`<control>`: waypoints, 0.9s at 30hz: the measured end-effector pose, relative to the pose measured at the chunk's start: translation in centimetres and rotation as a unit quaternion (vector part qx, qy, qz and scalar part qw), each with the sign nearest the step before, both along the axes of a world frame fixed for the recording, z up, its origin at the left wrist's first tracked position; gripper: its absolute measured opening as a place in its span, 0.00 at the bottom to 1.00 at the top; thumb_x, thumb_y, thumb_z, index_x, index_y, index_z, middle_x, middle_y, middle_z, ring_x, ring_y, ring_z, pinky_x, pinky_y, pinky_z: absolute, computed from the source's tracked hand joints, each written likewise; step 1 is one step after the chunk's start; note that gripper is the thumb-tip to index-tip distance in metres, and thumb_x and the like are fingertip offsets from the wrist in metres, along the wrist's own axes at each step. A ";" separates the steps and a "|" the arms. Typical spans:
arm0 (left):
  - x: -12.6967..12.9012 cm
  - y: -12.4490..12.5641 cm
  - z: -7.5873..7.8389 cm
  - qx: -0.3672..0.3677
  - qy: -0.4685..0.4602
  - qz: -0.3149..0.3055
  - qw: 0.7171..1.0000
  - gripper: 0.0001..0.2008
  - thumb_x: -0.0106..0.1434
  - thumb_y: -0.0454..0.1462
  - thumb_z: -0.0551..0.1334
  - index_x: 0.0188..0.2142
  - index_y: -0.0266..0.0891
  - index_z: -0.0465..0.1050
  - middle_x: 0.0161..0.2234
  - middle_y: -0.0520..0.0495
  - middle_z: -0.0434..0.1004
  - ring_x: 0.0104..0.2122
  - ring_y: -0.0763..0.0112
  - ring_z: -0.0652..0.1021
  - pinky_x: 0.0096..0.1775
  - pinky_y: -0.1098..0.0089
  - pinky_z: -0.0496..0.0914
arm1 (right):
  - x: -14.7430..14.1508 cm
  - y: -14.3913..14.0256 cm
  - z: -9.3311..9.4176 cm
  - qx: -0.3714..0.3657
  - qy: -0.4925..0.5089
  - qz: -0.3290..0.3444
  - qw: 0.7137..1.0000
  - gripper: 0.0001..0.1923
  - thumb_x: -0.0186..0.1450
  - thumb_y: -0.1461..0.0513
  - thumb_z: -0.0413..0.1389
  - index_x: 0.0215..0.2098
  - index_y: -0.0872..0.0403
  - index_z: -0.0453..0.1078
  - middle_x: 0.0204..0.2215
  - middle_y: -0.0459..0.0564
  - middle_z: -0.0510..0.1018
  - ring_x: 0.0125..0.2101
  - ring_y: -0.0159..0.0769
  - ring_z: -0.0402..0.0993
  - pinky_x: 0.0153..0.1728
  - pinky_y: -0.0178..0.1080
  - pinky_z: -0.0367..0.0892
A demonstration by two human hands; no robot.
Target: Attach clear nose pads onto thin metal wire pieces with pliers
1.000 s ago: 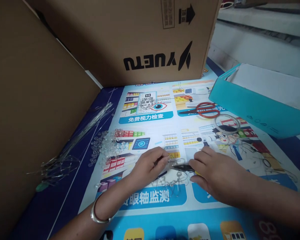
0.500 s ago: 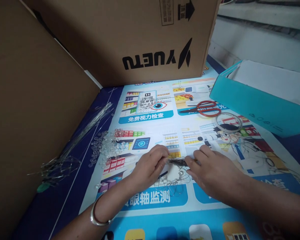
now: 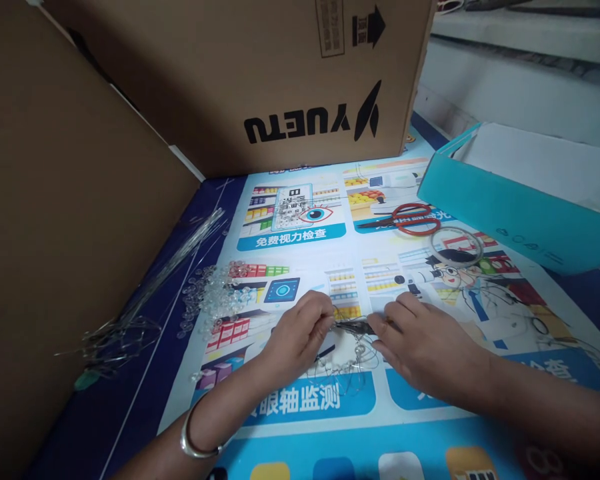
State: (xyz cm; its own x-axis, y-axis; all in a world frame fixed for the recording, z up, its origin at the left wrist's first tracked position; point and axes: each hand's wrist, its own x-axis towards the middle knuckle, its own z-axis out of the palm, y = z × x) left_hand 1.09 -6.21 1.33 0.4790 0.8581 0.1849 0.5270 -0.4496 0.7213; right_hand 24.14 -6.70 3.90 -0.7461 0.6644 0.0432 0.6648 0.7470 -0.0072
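Left hand (image 3: 300, 333) pinches the end of a thin wire piece (image 3: 347, 360), and the right hand (image 3: 425, 347) grips small dark pliers (image 3: 355, 326) whose tip meets that pinch, both low over the printed poster mat (image 3: 430, 407). The wire's loops (fine, hard to trace) lie on the mat just beneath the fingers. Clear beads (image 3: 215, 297) and a wire bundle (image 3: 145, 300) sit left, red scissors (image 3: 405, 219) beyond.

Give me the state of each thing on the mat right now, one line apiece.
Left hand: pinching bent wire.
Right hand: gripping dark pliers, tips at the wire.
Bent wire piece: lying on the mat under both hands.
Red scissors: shut, lying flat.
Clear beads: loose pile.
Wire bundle: lying loose.
Teal box: open.
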 end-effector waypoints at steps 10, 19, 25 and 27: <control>0.0 0.0 -0.4 0.018 0.008 0.004 1.000 0.03 0.65 0.32 0.49 0.35 0.39 0.59 0.35 0.46 0.65 0.37 0.69 0.67 0.38 0.67 0.65 | -0.4 -0.2 -0.2 -0.030 -0.001 -0.016 0.999 0.15 0.67 0.57 0.44 0.45 0.55 0.65 0.35 0.54 0.69 0.37 0.43 0.60 0.34 0.41 0.56; 0.1 -0.1 -0.5 0.024 0.024 0.005 0.999 0.04 0.65 0.32 0.49 0.34 0.39 0.59 0.35 0.46 0.64 0.38 0.69 0.67 0.39 0.67 0.65 | -0.9 -1.2 -0.1 0.037 -0.054 -0.010 0.998 0.19 0.64 0.60 0.48 0.52 0.59 0.62 0.37 0.57 0.69 0.38 0.46 0.61 0.31 0.42 0.57; 0.2 0.0 -0.6 0.027 0.036 0.004 0.999 0.04 0.65 0.32 0.47 0.33 0.39 0.57 0.34 0.46 0.63 0.37 0.67 0.67 0.37 0.66 0.66 | -1.0 -1.4 -0.4 0.046 -0.054 -0.014 0.997 0.20 0.62 0.61 0.50 0.52 0.58 0.62 0.38 0.58 0.70 0.39 0.46 0.61 0.30 0.42 0.57; 0.2 -0.1 -0.7 0.028 0.045 0.003 0.999 0.04 0.65 0.32 0.47 0.34 0.39 0.57 0.35 0.45 0.63 0.37 0.67 0.67 0.37 0.65 0.66 | -1.0 -1.4 -0.5 0.044 -0.050 -0.020 0.998 0.20 0.62 0.60 0.50 0.52 0.58 0.62 0.38 0.58 0.70 0.38 0.46 0.61 0.30 0.42 0.57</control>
State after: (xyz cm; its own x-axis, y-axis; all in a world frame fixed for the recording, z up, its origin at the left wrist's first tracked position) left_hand 1.28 -6.27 0.67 0.4901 0.8510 0.1887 0.5916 -0.4837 0.6451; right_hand 23.10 -8.13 3.37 -0.7221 0.6912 0.0292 0.6887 0.7142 0.1249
